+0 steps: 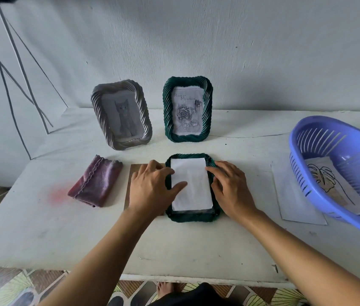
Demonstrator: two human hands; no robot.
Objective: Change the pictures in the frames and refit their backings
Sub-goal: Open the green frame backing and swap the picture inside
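While the frame lies face down on the worktop with a white sheet in its recess, the left hand, released, presses the sheet and left rim; the right hand rests loose-fingered on the right rim. A brown backing lies beneath the left hand.

The near surface in front of the flat frame is open, as is a strip behind it, but a cloth sits left, a basket fills the right, and a grey frame and green frame stand at the back.
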